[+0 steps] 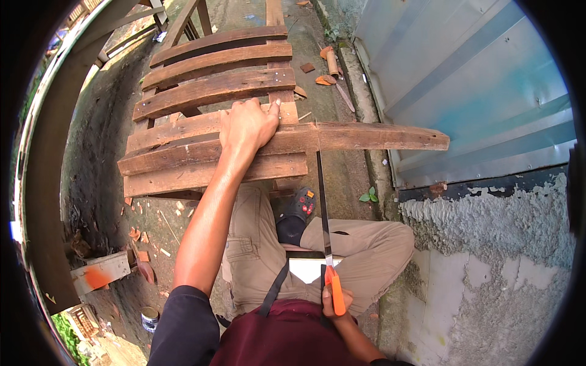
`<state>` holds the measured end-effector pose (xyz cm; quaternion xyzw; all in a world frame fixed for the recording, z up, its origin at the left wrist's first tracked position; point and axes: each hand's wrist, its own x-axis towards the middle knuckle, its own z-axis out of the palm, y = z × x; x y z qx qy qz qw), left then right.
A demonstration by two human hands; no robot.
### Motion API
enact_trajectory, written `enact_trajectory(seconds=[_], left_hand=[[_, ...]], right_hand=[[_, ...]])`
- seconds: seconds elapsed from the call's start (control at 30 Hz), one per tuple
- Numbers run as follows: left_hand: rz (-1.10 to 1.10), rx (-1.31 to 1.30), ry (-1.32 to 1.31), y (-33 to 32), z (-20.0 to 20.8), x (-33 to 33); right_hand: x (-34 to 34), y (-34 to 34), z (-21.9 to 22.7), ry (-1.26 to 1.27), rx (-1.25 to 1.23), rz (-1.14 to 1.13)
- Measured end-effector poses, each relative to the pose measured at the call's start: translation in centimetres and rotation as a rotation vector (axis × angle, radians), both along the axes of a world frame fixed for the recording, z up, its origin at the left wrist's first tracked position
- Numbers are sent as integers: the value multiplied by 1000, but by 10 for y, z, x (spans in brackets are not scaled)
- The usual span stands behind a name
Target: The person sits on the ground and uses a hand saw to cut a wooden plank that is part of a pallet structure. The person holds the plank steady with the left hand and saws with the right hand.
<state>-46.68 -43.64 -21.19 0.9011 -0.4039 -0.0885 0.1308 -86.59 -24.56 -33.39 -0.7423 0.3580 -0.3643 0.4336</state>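
A long, weathered wooden plank (381,136) lies crosswise on a slatted wooden frame (220,85), its right end sticking out past the slats. My left hand (249,127) presses down on the plank, fingers curled over its far edge. Low in the view, my right hand (337,300) is closed round the orange handle of a handsaw (324,213). The saw's thin dark blade runs away from me to the plank, meeting it just right of the slats' ends. A narrow cut line shows across the wood there.
A blue-grey corrugated metal sheet (476,79) and a rough plastered wall (488,262) stand close on the right. Wood scraps and a knife-like blade (345,96) lie on the ground. At the lower left are a paint-marked block (101,274) and a small can (149,319).
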Motion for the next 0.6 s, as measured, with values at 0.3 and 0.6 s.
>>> enact_trajectory(seconds=[0.3, 0.6], left_hand=[[-8, -7, 14, -1, 5, -2], [11, -37, 38, 0, 6, -3]], right_hand=[[152, -144, 22, -238, -97, -113], [150, -131, 25, -264, -5, -80]])
